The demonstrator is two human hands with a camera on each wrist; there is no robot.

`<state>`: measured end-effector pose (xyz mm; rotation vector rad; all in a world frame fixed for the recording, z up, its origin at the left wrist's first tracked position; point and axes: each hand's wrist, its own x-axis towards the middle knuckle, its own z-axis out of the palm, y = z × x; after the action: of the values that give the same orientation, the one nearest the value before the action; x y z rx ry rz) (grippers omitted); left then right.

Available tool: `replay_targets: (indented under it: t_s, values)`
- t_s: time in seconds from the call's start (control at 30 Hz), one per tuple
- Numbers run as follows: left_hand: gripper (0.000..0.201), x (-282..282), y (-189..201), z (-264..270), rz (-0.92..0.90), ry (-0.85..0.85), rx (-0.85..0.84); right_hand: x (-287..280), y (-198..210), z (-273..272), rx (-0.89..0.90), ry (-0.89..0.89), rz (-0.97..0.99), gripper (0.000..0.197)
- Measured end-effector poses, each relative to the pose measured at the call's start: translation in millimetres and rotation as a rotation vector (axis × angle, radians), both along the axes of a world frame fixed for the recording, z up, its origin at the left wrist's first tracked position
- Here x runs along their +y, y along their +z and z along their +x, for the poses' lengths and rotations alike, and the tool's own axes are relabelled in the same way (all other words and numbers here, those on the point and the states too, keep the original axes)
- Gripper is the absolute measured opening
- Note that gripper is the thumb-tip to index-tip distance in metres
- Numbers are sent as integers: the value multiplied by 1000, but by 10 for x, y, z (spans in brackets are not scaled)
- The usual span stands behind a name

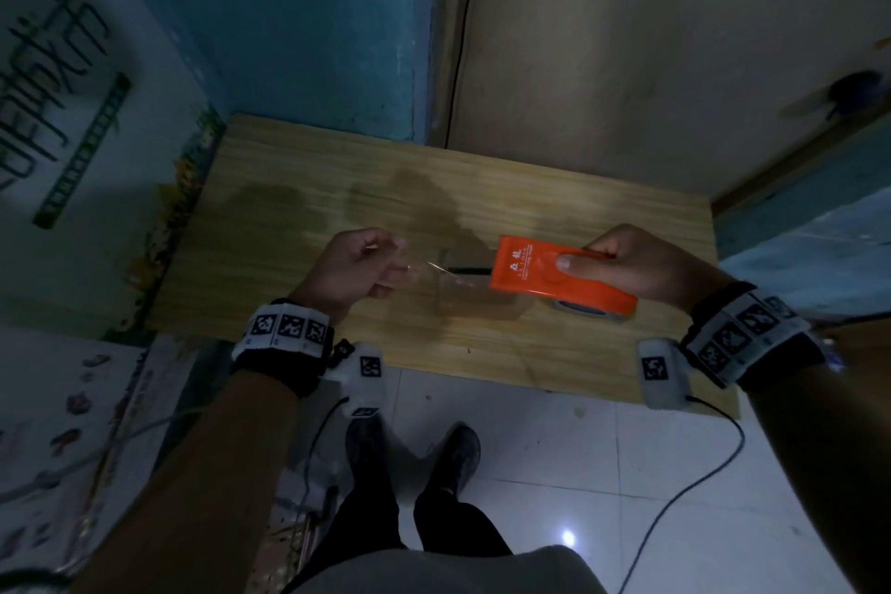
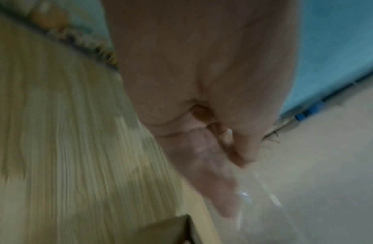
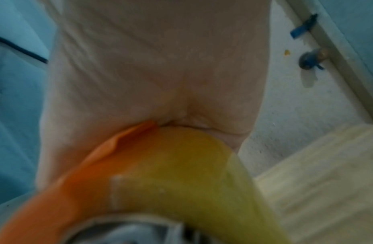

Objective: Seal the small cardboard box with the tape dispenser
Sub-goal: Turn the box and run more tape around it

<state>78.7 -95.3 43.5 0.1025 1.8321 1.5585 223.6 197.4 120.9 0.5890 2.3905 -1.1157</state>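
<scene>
In the head view my right hand [image 1: 586, 258] grips an orange tape dispenser [image 1: 540, 273] above the wooden table [image 1: 299, 188], thumb on its top face. My left hand [image 1: 388, 268] pinches the free end of a clear tape strip [image 1: 434, 273] pulled out to the left of the dispenser. Under the strip sits the small cardboard box [image 1: 482, 299], dim and close to the table's colour. The left wrist view shows the fingers [image 2: 214, 181] on the shiny tape [image 2: 254, 206] and a box corner [image 2: 177, 229]. The right wrist view shows the orange dispenser [image 3: 93, 178] and its yellowish tape roll [image 3: 181, 165] in my palm.
The table stands against a blue wall [image 1: 299, 15] and a beige door [image 1: 651, 39]. A poster wall [image 1: 72, 87] runs along its left side. Black cables [image 1: 699, 473] hang from my wrists over the white tiled floor, where my feet [image 1: 414, 458] stand at the table's near edge.
</scene>
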Motion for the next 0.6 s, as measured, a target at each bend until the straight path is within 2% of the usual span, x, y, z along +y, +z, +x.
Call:
replay_targets:
  t_s: [0.07,0.13,0.27,0.4,0.47,0.6]
  values:
    - [15,47,-5,12,-46,27,93,32,22,-59,12,34,37,87]
    - [18,81,-14,7,-74,66,174,53,43,-129,22,52,57,91]
    - [18,104,-58,-19,20,162,108,22,174,-301,23,72,97,66]
    - [16,134,-128,-70,42,249,110,25,183,-545,0,99,153,69]
    - [14,129,-190,-96,58,267,31,26,158,-658,-16,110,166,65]
    - [10,64,-371,-121,136,266,-235,37,-64,-776,-89,154,201,59]
